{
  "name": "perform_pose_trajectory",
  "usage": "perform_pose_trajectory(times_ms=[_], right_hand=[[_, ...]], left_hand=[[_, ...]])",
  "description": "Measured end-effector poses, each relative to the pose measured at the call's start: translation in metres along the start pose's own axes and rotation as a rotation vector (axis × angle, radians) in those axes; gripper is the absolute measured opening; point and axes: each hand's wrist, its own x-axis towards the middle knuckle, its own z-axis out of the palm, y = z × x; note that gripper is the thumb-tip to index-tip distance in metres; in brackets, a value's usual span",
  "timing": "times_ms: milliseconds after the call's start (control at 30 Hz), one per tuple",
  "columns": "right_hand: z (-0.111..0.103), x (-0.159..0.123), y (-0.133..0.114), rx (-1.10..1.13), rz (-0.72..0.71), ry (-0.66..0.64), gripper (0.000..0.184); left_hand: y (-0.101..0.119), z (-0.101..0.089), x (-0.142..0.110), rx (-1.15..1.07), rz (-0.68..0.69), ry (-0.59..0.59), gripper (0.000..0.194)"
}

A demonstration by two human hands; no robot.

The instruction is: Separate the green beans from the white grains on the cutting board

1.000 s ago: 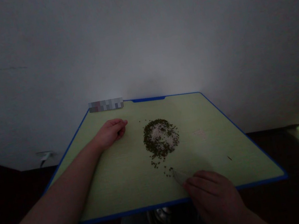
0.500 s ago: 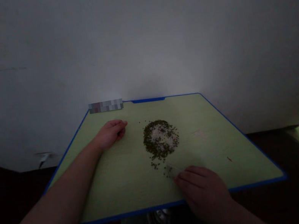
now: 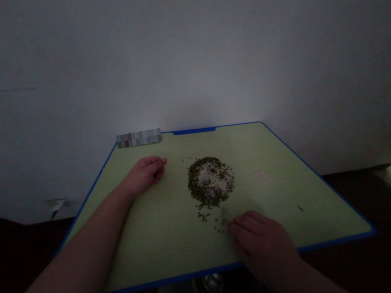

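Note:
A round pile of dark green beans, perhaps mung beans (image 3: 197, 186), lies mid-table, with pale grains that look like rice (image 3: 208, 173) mixed into its middle. My right hand (image 3: 262, 235) is by the pile's near side, its fingers pinched on a small clear piece (image 3: 227, 212), possibly plastic, whose exact kind I cannot make out. Stray beans (image 3: 218, 225) are scattered just left of those fingertips. My left hand (image 3: 146, 173) rests on the table left of the pile, fingers curled in, with nothing visible in them.
The pale green table (image 3: 152, 245) has a blue edge and stands against a grey wall (image 3: 185, 47). A thin patch of pale grains (image 3: 261, 176) lies right of the pile. Nearer is a small dark sliver (image 3: 300, 208). A blurred-out strip (image 3: 139, 138) sits at the far left corner.
My right hand has moved slightly forward, bringing the clear piece closer to the pile's near edge. The left hand stays where it was.

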Motion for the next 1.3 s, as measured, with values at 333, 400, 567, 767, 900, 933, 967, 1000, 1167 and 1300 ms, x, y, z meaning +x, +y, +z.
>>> perform_pose_trajectory(times_ms=[333, 400, 567, 767, 900, 933, 967, 1000, 1167, 1300], right_hand=[[-0.010, -0.003, 0.012, -0.010, -0.039, 0.025, 0.020], [-0.010, 0.001, 0.011, -0.004, -0.077, 0.036, 0.021], [-0.006, 0.009, 0.012, -0.007, -0.099, 0.019, 0.019], [-0.007, 0.006, 0.009, 0.018, -0.118, 0.015, 0.020], [-0.008, 0.000, 0.008, 0.019, -0.113, 0.054, 0.022], [-0.007, -0.001, 0.008, 0.011, -0.105, 0.057, 0.022], [-0.007, -0.001, 0.009, 0.001, -0.094, 0.056, 0.022], [-0.006, -0.001, 0.009, -0.011, -0.082, 0.050, 0.021], [-0.007, -0.003, 0.011, -0.069, 0.026, -0.011, 0.022], [-0.008, -0.007, 0.024, -0.095, 0.122, -0.018, 0.021]], left_hand=[[0.000, 0.000, -0.001, 0.046, 0.025, -0.001, 0.035], [0.000, 0.000, 0.000, 0.055, 0.023, -0.001, 0.035], [0.001, 0.000, -0.001, 0.039, 0.018, -0.004, 0.035], [0.003, 0.000, -0.002, 0.033, 0.026, 0.001, 0.034], [0.001, -0.001, -0.001, 0.049, 0.025, -0.009, 0.036], [0.001, -0.001, 0.000, 0.056, 0.029, -0.009, 0.036], [0.000, -0.001, 0.000, 0.062, 0.033, -0.007, 0.037], [0.000, -0.001, 0.000, 0.069, 0.037, -0.006, 0.037], [0.001, -0.001, -0.001, 0.101, 0.030, -0.001, 0.036], [0.002, -0.001, -0.001, 0.111, 0.039, 0.012, 0.036]])
